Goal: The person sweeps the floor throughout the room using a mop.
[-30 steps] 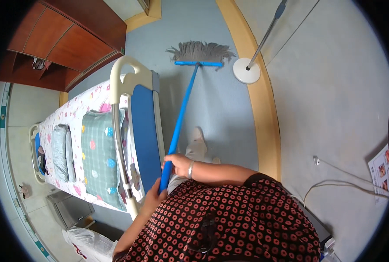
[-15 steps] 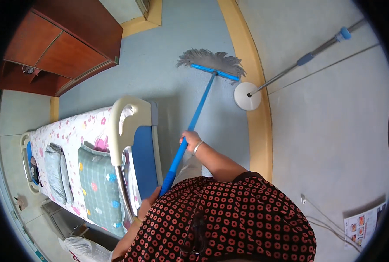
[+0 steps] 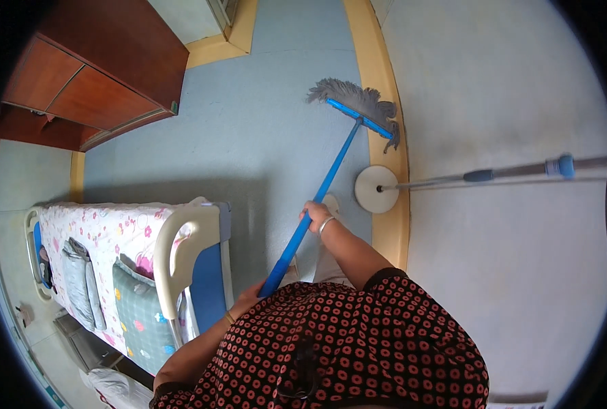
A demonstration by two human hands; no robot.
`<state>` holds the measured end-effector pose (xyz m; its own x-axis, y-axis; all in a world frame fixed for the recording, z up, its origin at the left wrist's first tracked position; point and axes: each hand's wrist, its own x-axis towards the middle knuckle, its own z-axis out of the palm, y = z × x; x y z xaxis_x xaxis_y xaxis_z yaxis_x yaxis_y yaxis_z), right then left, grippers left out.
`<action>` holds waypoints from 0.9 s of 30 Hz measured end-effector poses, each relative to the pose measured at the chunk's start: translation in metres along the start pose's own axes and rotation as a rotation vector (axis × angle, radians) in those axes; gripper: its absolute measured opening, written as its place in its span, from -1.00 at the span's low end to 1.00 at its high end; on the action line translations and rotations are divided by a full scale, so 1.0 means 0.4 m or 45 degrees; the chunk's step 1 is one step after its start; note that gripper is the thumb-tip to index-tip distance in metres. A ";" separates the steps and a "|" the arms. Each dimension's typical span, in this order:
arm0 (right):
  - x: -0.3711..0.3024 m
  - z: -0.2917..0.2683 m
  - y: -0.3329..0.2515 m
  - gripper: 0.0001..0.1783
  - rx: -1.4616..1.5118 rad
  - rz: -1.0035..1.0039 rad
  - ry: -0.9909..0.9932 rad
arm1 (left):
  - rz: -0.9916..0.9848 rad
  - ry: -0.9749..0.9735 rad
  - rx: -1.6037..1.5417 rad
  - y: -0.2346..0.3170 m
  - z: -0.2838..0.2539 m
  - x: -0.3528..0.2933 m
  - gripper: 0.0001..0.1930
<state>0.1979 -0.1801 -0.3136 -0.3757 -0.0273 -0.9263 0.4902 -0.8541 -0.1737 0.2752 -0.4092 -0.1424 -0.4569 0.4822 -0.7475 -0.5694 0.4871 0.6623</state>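
A flat mop with a blue handle [image 3: 296, 245] slants away from my body across the blue-grey floor. Its grey fringed mop head [image 3: 358, 97] lies at the right side of the floor, its right end over the yellow border along the wall. My right hand [image 3: 315, 217], a bangle on its wrist, is closed round the middle of the handle. Close to my waist, my left hand [image 3: 249, 298] is closed at the handle's thick lower end, some of its fingers hidden.
A second mop with a white round base [image 3: 377, 189] leans against the right wall, just nearer than the mop head. To the left stand a bed [image 3: 191, 235] with flowered bedding and a folded pillow, and a reddish-brown cabinet [image 3: 105, 95] beyond it.
The mop head has swung right, from the floor onto the border. Both hands have shifted with the handle and still hold it. My view has moved, so the bed and round base sit differently.
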 end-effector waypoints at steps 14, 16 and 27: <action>0.196 0.177 -0.579 -0.86 -0.429 -0.318 0.113 | -0.106 0.057 -0.776 0.487 0.107 0.410 -0.47; 0.217 0.183 -0.573 -0.86 -0.419 -0.220 0.059 | -0.158 0.083 -0.770 0.499 0.109 0.384 -0.46; 0.034 0.240 -0.043 -0.87 -0.655 0.334 -0.203 | -0.378 0.755 -0.754 0.390 0.187 -0.173 -0.57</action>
<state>0.1087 -0.2158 -0.2913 -0.2842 -0.3149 -0.9056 0.8856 -0.4481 -0.1222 0.2691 -0.3121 0.0168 -0.4193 -0.1404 -0.8969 -0.9057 -0.0034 0.4239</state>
